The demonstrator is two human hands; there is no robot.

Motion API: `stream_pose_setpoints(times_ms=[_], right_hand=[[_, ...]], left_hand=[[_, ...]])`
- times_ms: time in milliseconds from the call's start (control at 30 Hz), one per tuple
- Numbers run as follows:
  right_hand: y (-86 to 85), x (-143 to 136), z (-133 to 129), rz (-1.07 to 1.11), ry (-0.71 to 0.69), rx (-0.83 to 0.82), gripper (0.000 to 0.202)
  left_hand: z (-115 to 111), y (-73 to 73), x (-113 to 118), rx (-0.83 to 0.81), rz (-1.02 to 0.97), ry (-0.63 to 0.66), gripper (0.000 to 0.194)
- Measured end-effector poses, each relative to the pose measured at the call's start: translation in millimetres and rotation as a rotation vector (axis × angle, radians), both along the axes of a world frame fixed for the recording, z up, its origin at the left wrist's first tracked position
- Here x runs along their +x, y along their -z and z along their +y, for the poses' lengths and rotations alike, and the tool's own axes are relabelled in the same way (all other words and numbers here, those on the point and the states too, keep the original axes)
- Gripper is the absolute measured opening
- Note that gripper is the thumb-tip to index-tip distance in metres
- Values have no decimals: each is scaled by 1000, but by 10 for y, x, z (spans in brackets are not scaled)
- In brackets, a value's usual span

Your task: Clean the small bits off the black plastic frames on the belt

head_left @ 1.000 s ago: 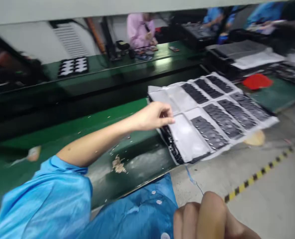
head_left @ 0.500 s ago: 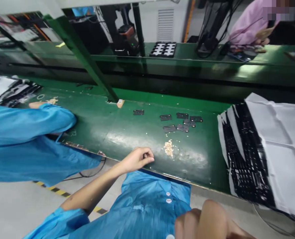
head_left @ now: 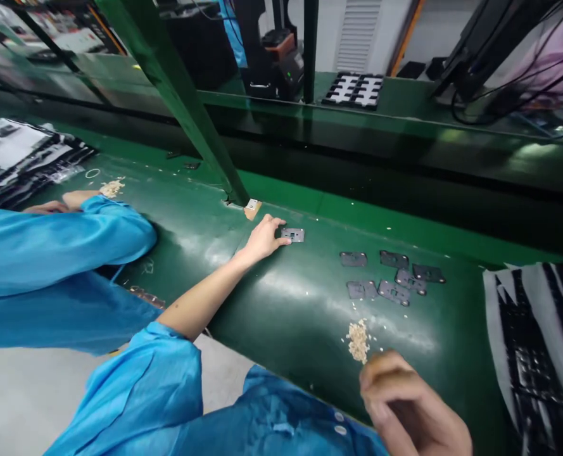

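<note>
My left hand (head_left: 265, 237) reaches across the green bench, with thumb and forefinger at the left end of a small black plastic plate (head_left: 294, 235). The plate lies flat and has cutouts in it. Close to the camera, my right hand (head_left: 411, 402) is blurred, its fingers curled in a pinch. Whatever it may hold is too small to see. Beyond its fingertips lies a pile of tiny pale pieces (head_left: 358, 342). Several similar black plates (head_left: 394, 292) lie flat behind that pile, some touching each other.
A black-and-white stack of sheets (head_left: 523, 342) stands at the right, another stack (head_left: 6, 149) at far left. A green post (head_left: 181, 101) rises from the bench beside a small block (head_left: 252, 209). At my left is a co-worker's blue sleeve (head_left: 63, 240).
My left hand has moved forward from the bench's front edge to the lone black plate. My right hand has come up over the bench near the pale pile. The view has shifted.
</note>
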State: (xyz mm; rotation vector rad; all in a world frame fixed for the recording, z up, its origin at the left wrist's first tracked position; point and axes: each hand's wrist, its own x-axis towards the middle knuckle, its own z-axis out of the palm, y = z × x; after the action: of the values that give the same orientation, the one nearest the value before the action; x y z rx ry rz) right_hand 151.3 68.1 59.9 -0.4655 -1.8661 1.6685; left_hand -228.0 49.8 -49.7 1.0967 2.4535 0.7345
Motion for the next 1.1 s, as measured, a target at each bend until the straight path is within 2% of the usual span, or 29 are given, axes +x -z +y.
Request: stream_pose_setpoints(times_ms=[100,200,267,333,367,433,500,567,700,833,933,1033,1100], right_hand=[[192,-179,155,-123,82,21,8],[397,-385,339,-201,191,79,5],[485,-541,462,-229,278,143,15],[502,-661,570,-256,326,161,36],[483,-692,613,-263,328,135,45],[398,-676,672,-259,303,40,45],[268,-558,685,-232,299,-69,33],[128,-360,656,-191,352,-164,25],[-33,130,476,-89,542,-350,32],[71,522,302,44,656,-479,35],[214,769,274,53,784,-409,34],[327,999,265,32,828,-383,34],[401,1128,270,63,811,-422,36]], left_hand=[[60,-17,-47,-13,-44,33,32],[68,-159,70,-20,-110,99,21],[77,-342,256,-17,-230,204,20],[108,-579,493,-10,-480,357,24],[134,-707,615,-17,-633,439,27],[214,-952,840,-65,-854,574,30],[325,-1152,1036,-117,-931,664,30],[446,-1289,1223,-136,-952,721,30],[621,-1421,1664,-127,-966,771,30],[780,-1449,2149,-42,-846,817,22],[977,-1470,2514,39,-713,932,19],[1252,-1562,2913,73,-619,1065,18],[1530,-1656,3225,94,-586,1124,18]])
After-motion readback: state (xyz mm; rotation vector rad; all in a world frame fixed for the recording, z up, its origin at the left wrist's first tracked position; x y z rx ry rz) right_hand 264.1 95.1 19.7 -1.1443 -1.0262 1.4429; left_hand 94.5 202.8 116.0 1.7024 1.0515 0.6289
